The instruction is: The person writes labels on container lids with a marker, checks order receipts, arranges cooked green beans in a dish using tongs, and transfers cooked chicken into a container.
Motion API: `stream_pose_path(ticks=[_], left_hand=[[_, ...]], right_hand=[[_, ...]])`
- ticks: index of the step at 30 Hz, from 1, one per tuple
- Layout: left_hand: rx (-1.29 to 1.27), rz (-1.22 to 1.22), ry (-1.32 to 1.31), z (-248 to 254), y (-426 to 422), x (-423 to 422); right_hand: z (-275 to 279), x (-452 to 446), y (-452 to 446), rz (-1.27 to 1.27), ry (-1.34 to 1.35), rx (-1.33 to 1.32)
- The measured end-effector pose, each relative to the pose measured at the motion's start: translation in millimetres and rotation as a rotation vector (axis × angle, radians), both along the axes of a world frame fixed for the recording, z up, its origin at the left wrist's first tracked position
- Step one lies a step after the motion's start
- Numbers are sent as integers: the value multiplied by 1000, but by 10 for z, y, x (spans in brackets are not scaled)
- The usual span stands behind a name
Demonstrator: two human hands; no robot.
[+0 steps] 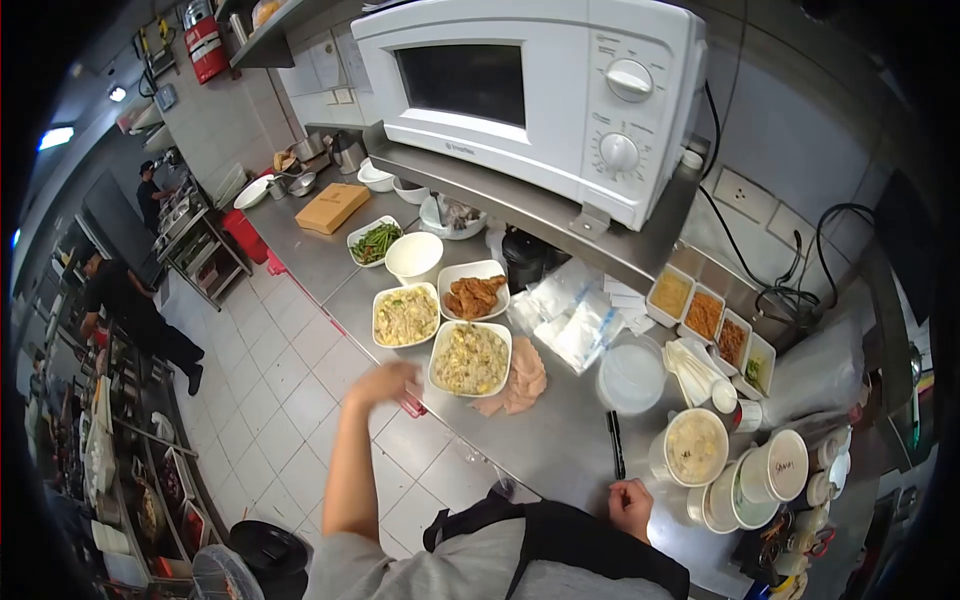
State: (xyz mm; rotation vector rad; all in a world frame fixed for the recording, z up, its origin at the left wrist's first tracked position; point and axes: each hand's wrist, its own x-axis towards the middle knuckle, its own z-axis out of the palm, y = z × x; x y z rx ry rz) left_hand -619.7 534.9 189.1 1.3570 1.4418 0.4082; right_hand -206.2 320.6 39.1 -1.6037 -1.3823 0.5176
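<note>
My left hand (pixel 388 384), somewhat blurred, is raised just left of a white bowl of fried rice (pixel 470 360), and whether its fingers are apart is unclear. Behind that bowl stand another bowl of rice (pixel 406 316) and a bowl of fried meat (pixel 474 296). A crumpled pinkish cloth (pixel 522 378) lies at the rice bowl's right side. My right hand (pixel 631 506) rests by the counter's front edge with curled fingers, just below a black marker (pixel 616 446); what it holds, if anything, is hidden. A round clear plastic lid or tub (pixel 632 374) sits above the marker.
A microwave (pixel 530 90) stands on the shelf overhead. Lidded tubs (pixel 696 448) and food trays (pixel 704 314) stand at the right. Green beans (pixel 376 243), an empty white bowl (pixel 414 258) and a cardboard box (pixel 333 208) are farther back. Two people (pixel 125 305) are at the far left.
</note>
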Motion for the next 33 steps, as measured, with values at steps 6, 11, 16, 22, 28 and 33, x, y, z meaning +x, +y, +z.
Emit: stream_pose_path(ticks=[6, 11, 16, 22, 28, 33], left_hand=[[-452, 131, -853, -1137, -10, 60], [-374, 19, -783, -1105, 192, 57], [-391, -125, -284, -375, 754, -714], [193, 656, -300, -1009, 2263, -1750], [210, 616, -762, -1530, 3095, -1795], [547, 510, -152, -1745, 3375, -1739]], right_hand=[[305, -701, 894, 386, 393, -331], [90, -1369, 1726, 574, 735, -492], [179, -1668, 2120, 487, 863, -663], [312, -1673, 2350, 522, 834, -820], [506, -1685, 2343, 486, 752, -800], [372, -1335, 2195, 375, 876, -622]])
